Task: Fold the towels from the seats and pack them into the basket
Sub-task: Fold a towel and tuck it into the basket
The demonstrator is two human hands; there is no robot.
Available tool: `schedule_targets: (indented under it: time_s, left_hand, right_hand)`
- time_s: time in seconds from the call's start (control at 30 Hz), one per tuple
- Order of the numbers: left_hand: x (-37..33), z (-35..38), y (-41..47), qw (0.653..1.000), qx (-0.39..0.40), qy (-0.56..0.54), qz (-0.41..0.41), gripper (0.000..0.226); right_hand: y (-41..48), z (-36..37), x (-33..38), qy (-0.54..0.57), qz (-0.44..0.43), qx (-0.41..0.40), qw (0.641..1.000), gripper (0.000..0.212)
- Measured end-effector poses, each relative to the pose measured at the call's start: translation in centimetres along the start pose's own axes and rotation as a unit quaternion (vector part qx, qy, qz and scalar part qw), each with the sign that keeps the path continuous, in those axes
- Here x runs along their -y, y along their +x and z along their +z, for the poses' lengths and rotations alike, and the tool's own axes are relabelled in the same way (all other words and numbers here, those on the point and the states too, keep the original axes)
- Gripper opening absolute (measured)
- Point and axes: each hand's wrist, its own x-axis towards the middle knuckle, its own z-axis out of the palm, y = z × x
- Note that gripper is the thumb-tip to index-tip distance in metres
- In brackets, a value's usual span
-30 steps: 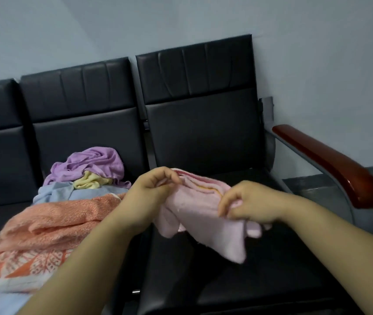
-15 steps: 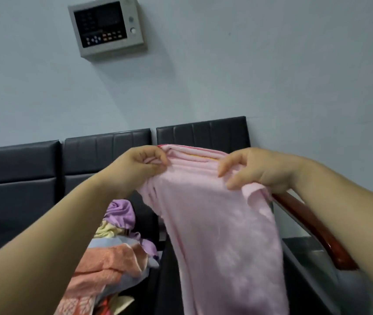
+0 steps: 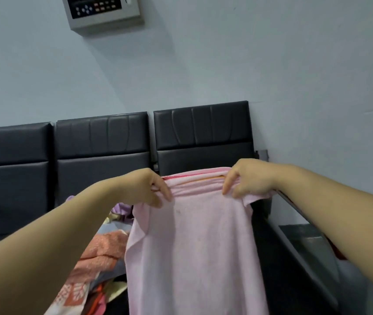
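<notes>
Pinching the top edge of the pink towel (image 3: 194, 246), the left hand (image 3: 144, 187) and right hand (image 3: 246, 180) might let a corner slip, so it folds crooked.

Single head view, close above the hands (image 3: 199, 185), facing forward toward seats (image 3: 103, 142) and wall (image 3: 271, 64)

A: What's holding the stuff?
B: Row of black seats (image 3: 103, 142), backs vs. the wall.
A: And on them?
B: Towel pile (image 3: 103, 251), mid seat: orange in front, blue-grey behind, lilac at back.
</notes>
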Motion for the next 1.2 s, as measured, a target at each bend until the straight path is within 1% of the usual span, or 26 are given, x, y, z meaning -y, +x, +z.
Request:
schedule_targets:
  time_s: [0.1, 0.17, 0.23, 0.33, 0.4, 0.43, 0.5, 0.57, 0.63, 0.73, 0.8, 0.87, 0.9, 0.97, 1.0, 1.07, 1.13, 1.2]
  left_hand:
    - [1.6, -0.7, 3.2, 0.997, -0.063, 0.026, -0.023, 0.035]
    - [1.8, -2.5, 4.9, 0.993, -0.112, 0.037, -0.03, 0.035]
    - [1.6, -5.2, 6.2, 0.983, -0.175, 0.042, -0.03, 0.031]
    - [0.9, -9.3, 7.3, 0.964, -0.259, 0.066, 0.003, 0.029]
    - [0.6, -11.3, 7.6, 0.948, -0.306, 0.08, 0.024, 0.028]
    - [0.5, -11.8, 7.4, 0.943, -0.321, 0.086, 0.032, 0.027]
    - [0.1, -11.7, 6.9, 0.939, -0.325, 0.107, 0.047, 0.025]
    - [0.1, -10.1, 5.9, 0.943, -0.306, 0.114, 0.065, 0.025]
    - [0.3, -7.2, 4.6, 0.959, -0.261, 0.087, 0.067, 0.026]
    - [1.2, -0.5, 2.6, 0.982, -0.175, 0.024, 0.06, 0.028]
    - [2.2, 4.5, 1.4, 0.993, -0.102, -0.044, 0.034, 0.03]
    - [3.2, 9.3, 0.2, 0.993, -0.001, -0.122, 0.006, 0.027]
    - [3.4, 11.4, -0.4, 0.988, 0.047, -0.147, 0.006, 0.026]
    - [3.6, 14.7, -1.6, 0.978, 0.113, -0.177, 0.011, 0.027]
    - [3.7, 15.9, -1.9, 0.972, 0.133, -0.194, 0.01, 0.028]
    - [4.2, 18.0, -2.3, 0.963, 0.151, -0.224, 0.001, 0.025]
    - [5.0, 19.8, -2.2, 0.961, 0.147, -0.232, -0.019, 0.024]
    - [6.4, 21.8, -2.0, 0.962, 0.134, -0.234, -0.044, 0.027]
  right_hand:
    - [3.3, -0.3, -0.7, -0.026, 0.003, -0.072, 0.997, 0.031]
    - [5.4, -1.7, -0.6, -0.039, 0.007, -0.126, 0.991, 0.034]
    - [7.1, -4.1, -0.2, -0.055, 0.011, -0.184, 0.981, 0.037]
    - [8.6, -8.2, 0.5, -0.096, -0.005, -0.265, 0.96, 0.04]
    - [8.5, -10.3, 1.0, -0.115, -0.019, -0.306, 0.945, 0.037]
    - [8.2, -10.9, 1.2, -0.117, -0.024, -0.32, 0.94, 0.035]
    - [7.2, -10.9, 1.2, -0.113, -0.035, -0.33, 0.937, 0.032]
    - [5.8, -9.5, 0.7, -0.111, -0.039, -0.303, 0.946, 0.031]
    - [4.5, -6.9, -0.3, -0.091, -0.029, -0.246, 0.965, 0.032]
    - [2.3, -2.0, -1.8, -0.077, -0.006, -0.112, 0.991, 0.038]
    - [0.8, 1.3, -2.4, -0.058, 0.014, -0.007, 0.998, 0.035]
    - [-0.6, 4.2, -2.7, -0.026, 0.048, 0.089, 0.995, 0.033]
    - [-1.2, 5.4, -2.9, -0.016, 0.068, 0.135, 0.988, 0.033]
    - [-1.9, 7.6, -3.2, -0.013, 0.092, 0.218, 0.971, 0.032]
    - [-2.1, 8.5, -3.5, -0.005, 0.104, 0.247, 0.963, 0.03]
    - [-2.0, 10.5, -4.3, 0.024, 0.123, 0.278, 0.952, 0.027]
    - [-1.4, 12.6, -5.5, 0.048, 0.143, 0.274, 0.95, 0.028]
    - [-0.4, 15.5, -6.7, 0.06, 0.158, 0.257, 0.952, 0.031]
